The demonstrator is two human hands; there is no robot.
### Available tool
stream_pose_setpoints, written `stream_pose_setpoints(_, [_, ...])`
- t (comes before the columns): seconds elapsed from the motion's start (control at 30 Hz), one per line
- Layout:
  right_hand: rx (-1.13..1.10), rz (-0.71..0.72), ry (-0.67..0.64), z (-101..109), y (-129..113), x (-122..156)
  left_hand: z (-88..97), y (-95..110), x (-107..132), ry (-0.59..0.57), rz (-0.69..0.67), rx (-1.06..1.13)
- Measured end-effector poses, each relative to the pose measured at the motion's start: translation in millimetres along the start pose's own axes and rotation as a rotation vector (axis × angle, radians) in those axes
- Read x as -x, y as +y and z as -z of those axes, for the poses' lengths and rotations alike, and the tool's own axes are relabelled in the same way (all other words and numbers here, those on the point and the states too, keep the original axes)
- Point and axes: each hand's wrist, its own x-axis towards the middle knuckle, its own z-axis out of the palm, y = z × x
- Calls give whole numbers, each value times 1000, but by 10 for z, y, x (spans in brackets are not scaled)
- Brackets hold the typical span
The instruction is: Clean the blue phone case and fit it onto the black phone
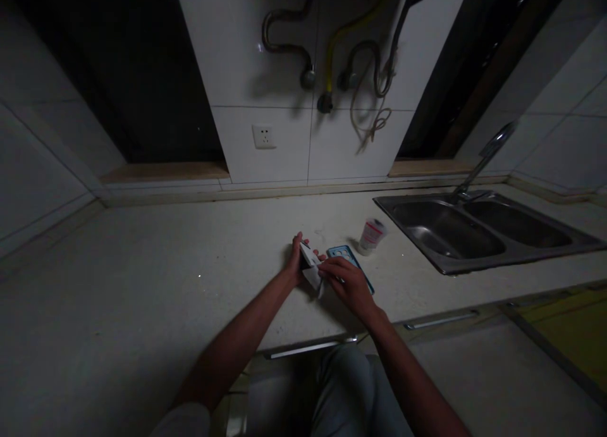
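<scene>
Left hand (294, 260) and right hand (346, 285) grip a white packet (310, 266).

The pale kitchen counter (142, 266) has a flat blue phone case (342, 252) near the middle, a little white cup (371, 236) just past it, and a steel sink (521, 261) on the right.

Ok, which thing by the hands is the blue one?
It's the flat blue rectangular thing lying under the right hand. The white packet is held at the left hand, and the cup is white and pink.
</scene>
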Motion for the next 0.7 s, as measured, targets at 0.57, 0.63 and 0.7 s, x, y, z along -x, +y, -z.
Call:
stream_pose_setpoints(0.57, [133, 91, -116, 110, 46, -16, -48, 18, 17, 79, -8, -75])
stream_pose_setpoints(0.63, [112, 75, -111, 122, 64, 8, -48, 3, 13, 81, -26, -68])
stream_pose_setpoints(0.7, [109, 40, -110, 127, 65, 48, -52, -26, 13, 83, -43, -62])
